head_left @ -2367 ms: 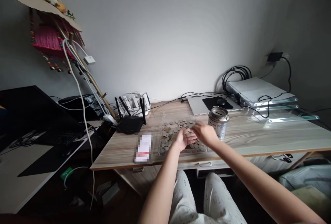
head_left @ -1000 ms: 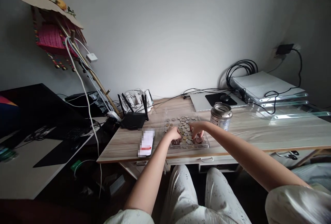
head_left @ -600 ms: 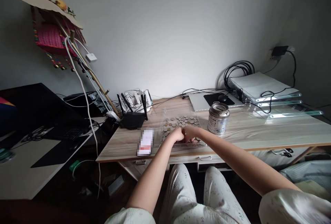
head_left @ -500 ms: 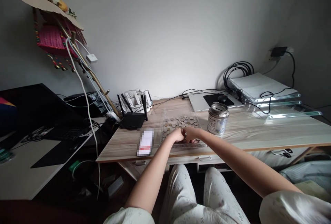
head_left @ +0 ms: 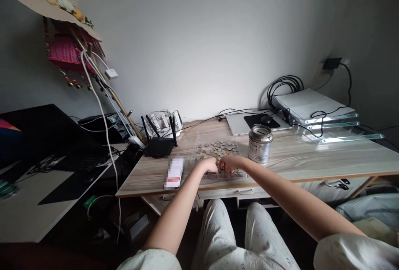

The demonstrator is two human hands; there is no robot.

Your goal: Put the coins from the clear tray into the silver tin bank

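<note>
Many loose coins [head_left: 220,147] lie spread in a shallow clear plastic tray [head_left: 197,139] on the wood-grain desk. Over the tray's near edge, my left hand [head_left: 210,164] is closed with its fingers curled down among the coins. Close beside it on the right, my right hand [head_left: 230,163] is also closed, fingertips pointing down. Whatever sits between the fingers of either hand is too small and hidden to name. A round metal tin [head_left: 260,144] with a slot in its lid stands upright to the right of the tray.
Left of the tray lies a phone [head_left: 174,173], with a black router [head_left: 159,146] behind it. A silver laptop [head_left: 237,126] bearing a black mouse [head_left: 266,119] is at the back. Stacked clear shelves [head_left: 330,120] and cables stand at the right. A drawer handle [head_left: 245,191] juts below the desk edge.
My hands have moved slightly apart; they were touching before. The whole view has shifted a little.
</note>
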